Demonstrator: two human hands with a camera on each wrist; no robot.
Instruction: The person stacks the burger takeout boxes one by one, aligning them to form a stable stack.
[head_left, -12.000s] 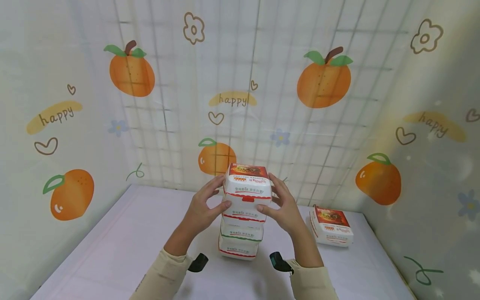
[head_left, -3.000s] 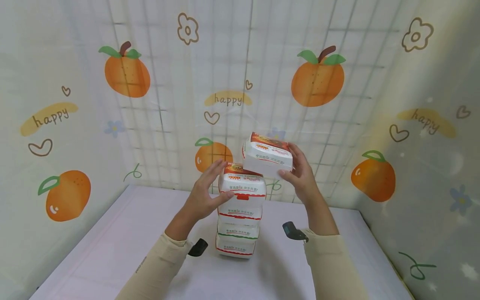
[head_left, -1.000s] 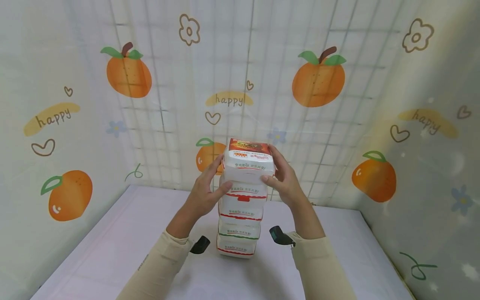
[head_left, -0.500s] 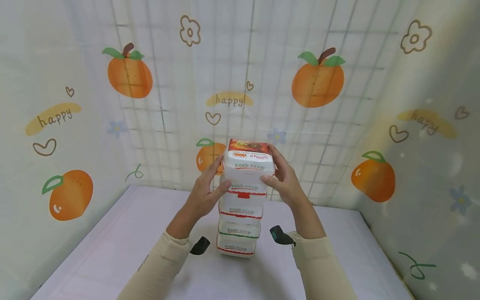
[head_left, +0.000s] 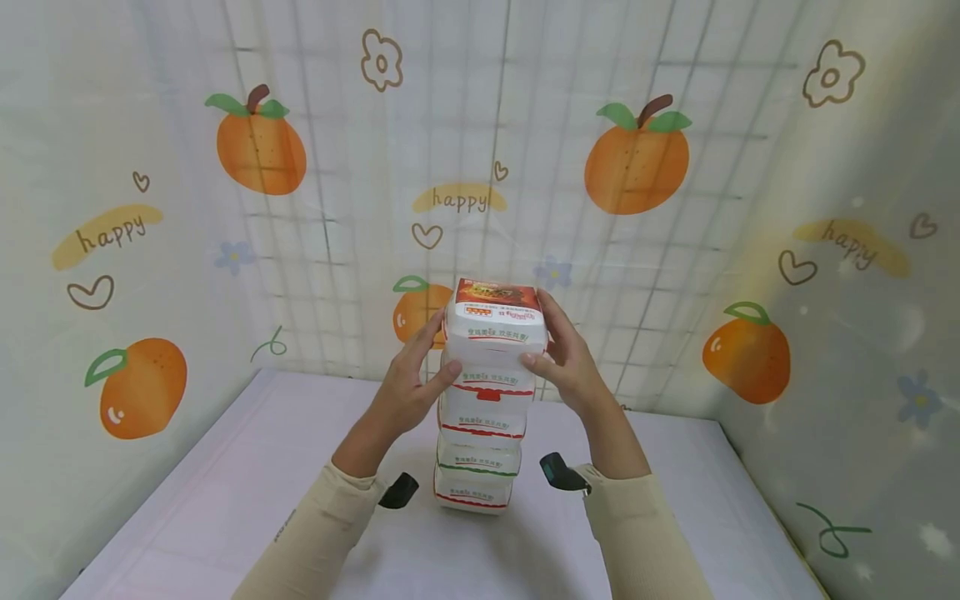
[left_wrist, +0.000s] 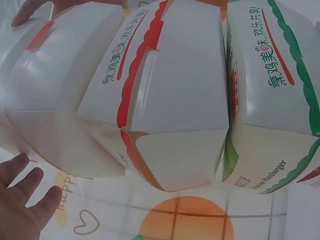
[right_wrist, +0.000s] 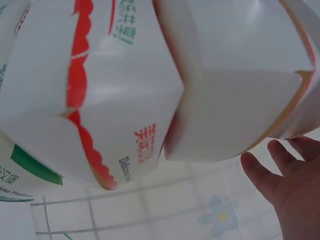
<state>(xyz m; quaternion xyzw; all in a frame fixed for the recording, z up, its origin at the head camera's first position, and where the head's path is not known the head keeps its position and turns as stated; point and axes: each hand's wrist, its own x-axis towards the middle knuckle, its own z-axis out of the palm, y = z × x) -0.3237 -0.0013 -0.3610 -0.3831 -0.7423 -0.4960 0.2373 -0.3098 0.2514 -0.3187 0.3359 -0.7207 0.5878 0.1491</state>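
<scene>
Several white paper hamburger boxes stand in one upright stack in the middle of the head view. The top hamburger box (head_left: 495, 336) has a red burger picture on its lid and sits on a box with a red scalloped edge (head_left: 487, 404). Lower down is a box with a green edge (head_left: 478, 460). My left hand (head_left: 397, 400) holds the top box's left side, thumb at the front near its lower edge. On the opposite side, my right hand (head_left: 576, 367) grips it, thumb in front and fingers along the side. Both wrist views show fingertips at the top box's edge.
The stack stands on a white table (head_left: 300, 467). Behind and beside it hangs a pale curtain (head_left: 337, 125) printed with oranges, with a wire grid showing through. A black wrist camera (head_left: 400, 492) sits on each sleeve.
A box that lay at the table's right 12 seconds ago was carried over by my right hand and now tops the stack. Over the last second both hands have stayed nearly still.
</scene>
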